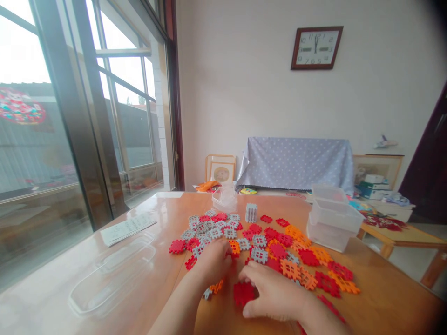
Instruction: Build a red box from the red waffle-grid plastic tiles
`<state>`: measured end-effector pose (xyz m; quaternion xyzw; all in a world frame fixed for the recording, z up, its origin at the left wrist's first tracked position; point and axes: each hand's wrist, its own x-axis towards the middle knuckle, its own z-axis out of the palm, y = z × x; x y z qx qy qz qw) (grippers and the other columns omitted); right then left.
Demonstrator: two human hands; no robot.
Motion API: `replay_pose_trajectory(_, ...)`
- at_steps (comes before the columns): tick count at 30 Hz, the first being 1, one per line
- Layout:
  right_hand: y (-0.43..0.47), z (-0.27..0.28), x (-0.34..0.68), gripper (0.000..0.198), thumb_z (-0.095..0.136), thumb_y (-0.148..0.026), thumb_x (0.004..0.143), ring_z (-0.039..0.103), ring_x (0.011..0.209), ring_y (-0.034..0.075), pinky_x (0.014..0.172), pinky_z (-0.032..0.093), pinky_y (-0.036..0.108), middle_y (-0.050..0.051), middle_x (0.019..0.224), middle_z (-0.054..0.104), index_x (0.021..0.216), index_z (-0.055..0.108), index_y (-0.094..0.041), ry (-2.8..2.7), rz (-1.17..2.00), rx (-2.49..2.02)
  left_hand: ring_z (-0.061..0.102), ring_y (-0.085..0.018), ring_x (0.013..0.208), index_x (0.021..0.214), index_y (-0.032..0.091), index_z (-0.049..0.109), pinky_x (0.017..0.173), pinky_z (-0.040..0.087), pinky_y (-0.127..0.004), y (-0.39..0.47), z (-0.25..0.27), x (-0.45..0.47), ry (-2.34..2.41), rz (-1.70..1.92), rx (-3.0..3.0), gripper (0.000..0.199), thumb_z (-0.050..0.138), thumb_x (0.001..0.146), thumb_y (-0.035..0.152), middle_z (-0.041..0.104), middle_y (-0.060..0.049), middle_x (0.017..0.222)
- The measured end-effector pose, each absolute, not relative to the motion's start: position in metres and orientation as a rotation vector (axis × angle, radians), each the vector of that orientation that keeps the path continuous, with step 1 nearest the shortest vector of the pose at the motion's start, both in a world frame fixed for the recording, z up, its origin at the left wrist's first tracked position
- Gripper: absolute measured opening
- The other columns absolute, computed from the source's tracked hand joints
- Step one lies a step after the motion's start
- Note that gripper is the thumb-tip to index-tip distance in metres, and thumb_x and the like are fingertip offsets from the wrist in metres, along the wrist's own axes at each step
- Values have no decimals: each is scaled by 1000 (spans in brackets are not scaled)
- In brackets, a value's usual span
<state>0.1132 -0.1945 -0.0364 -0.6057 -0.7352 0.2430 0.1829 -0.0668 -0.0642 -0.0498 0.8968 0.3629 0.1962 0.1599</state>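
Note:
My left hand (214,260) reaches into the pile of plastic interlocking tiles, its fingers closed at an orange tile (235,248); the hand itself hides part of the fingers. My right hand (275,291) curls round a red tile (243,294) near the front of the table, thumb at its lower edge and fingers at its upper edge. Grey tiles (229,232) lie mostly left and behind, while red and orange tiles (289,268) spread to the right. Beneath my left wrist are a small orange piece (217,286) and a grey one. A grey block of tiles (251,212) stands upright behind the pile.
Clear plastic boxes (333,225) stand at the table's right; another clear container (225,199) sits at the back. A transparent lid (111,279) and a paper sheet (127,228) lie on the left. Windows (129,102) line the left side. A wall clock (316,48) hangs ahead.

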Motion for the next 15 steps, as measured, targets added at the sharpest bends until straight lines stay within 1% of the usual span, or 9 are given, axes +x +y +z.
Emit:
replay_pose_trajectory(2, -191, -40, 112, 47, 80, -31, 66, 62, 103, 26, 88, 46, 34, 3, 114, 65, 111, 68, -29, -2062, 616, -1709, 57, -18, 76, 78, 21, 61, 66, 33, -27, -61, -49, -67, 1057, 660, 2524, 14, 50, 79, 14, 66, -3, 81)
replay_pose_trajectory(4, -188, -43, 115, 46, 80, -31, 67, 62, 105, 27, 90, 46, 35, 5, 116, 65, 112, 69, -29, -2033, 558, -1734, 56, -17, 73, 77, 21, 60, 65, 33, -26, -58, -49, -67, 1063, 732, 2429, 13, 48, 82, 17, 65, -2, 77)
replay_pose_trajectory(6, -184, -46, 118, 40, 81, -36, 68, 63, 100, 26, 86, 46, 35, 5, 112, 66, 104, 69, -27, -2001, 534, -1765, 55, -16, 70, 78, 21, 61, 63, 33, -26, -56, -49, -65, 1050, 777, 2295, 13, 49, 83, 20, 63, -1, 74)
replay_pose_trajectory(8, -180, -48, 123, 28, 77, -38, 73, 64, 91, 23, 79, 47, 33, 4, 102, 68, 95, 68, -24, -1948, 565, -1777, 52, -15, 65, 79, 20, 61, 60, 33, -25, -56, -50, -62, 1021, 784, 2121, 12, 50, 83, 23, 60, 0, 69)
replay_pose_trajectory(9, -178, -49, 124, 21, 73, -37, 77, 64, 87, 22, 76, 47, 32, 4, 97, 69, 93, 67, -24, -1910, 583, -1776, 50, -14, 62, 80, 20, 61, 59, 33, -25, -56, -51, -60, 995, 768, 2025, 11, 51, 82, 24, 58, 1, 67)
replay_pose_trajectory(10, -176, -49, 126, 16, 68, -34, 81, 64, 85, 21, 75, 48, 31, 4, 95, 70, 93, 67, -23, -1865, 582, -1774, 48, -13, 59, 81, 19, 61, 58, 34, -25, -57, -52, -58, 963, 747, 1928, 10, 52, 81, 24, 56, 2, 66)
replay_pose_trajectory(11, -174, -49, 128, 17, 64, -30, 83, 65, 88, 21, 78, 49, 32, 4, 96, 70, 98, 67, -23, -1822, 555, -1768, 47, -12, 57, 82, 19, 61, 58, 35, -25, -57, -53, -57, 928, 723, 1837, 9, 54, 79, 25, 56, 3, 65)
replay_pose_trajectory(13, -171, -49, 130, 34, 63, -26, 81, 64, 105, 24, 91, 49, 35, 6, 114, 69, 115, 65, -24, -1776, 452, -1735, 48, -11, 55, 83, 19, 61, 58, 38, -25, -59, -53, -56, 858, 695, 1695, 9, 57, 77, 25, 57, 3, 66)
replay_pose_trajectory(15, -170, -48, 131, 56, 65, -26, 79, 56, 125, 26, 107, 44, 38, 9, 136, 60, 134, 57, -24, -1773, 361, -1694, 49, -11, 57, 83, 18, 61, 59, 39, -25, -60, -52, -57, 823, 707, 1607, 12, 60, 75, 27, 58, 2, 68)
